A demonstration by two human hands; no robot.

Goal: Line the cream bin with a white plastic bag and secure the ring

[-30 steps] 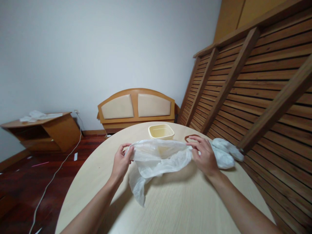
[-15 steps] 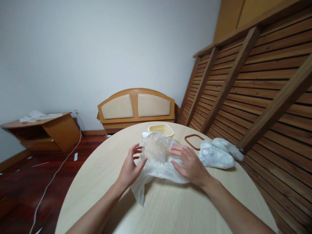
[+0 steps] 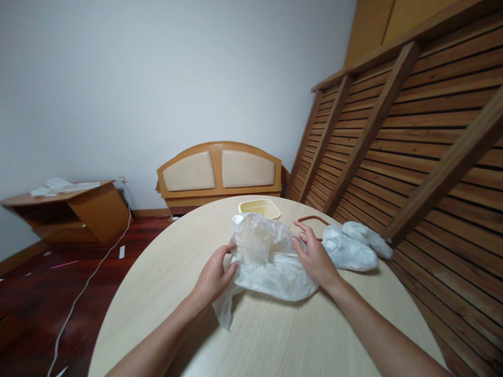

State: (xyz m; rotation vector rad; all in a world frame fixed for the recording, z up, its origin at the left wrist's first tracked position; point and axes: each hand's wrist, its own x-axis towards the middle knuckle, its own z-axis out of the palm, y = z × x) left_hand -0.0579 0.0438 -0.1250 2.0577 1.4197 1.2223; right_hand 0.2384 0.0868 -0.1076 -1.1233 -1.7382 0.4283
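Observation:
A crumpled, translucent white plastic bag (image 3: 275, 280) lies spread on the round pale table (image 3: 157, 309), its mouth facing up and a loose corner trailing toward me on the left. My left hand (image 3: 216, 272) grips the bag's left edge between thumb and fingers. At the opposite side, my right hand (image 3: 316, 256) is closed on the bag's right edge, fingers curled with the thumb below. Something pale shows through the bag's thin film, but I cannot make out what. Just behind the bag stands a cream plastic container (image 3: 269, 208), partly hidden by it.
A brown rounded frame (image 3: 314, 218) lies behind my right hand, partly covered by it. Stuffed white plastic bags (image 3: 351, 251) sit at the table's right. Beyond are a headboard (image 3: 218, 173), a leaning slatted wooden panel (image 3: 396, 141) and a low cabinet (image 3: 92, 214).
My right hand has moved right and up, drawing the bag's edge outward. My left hand has closed on the left edge. The bag is spread wider.

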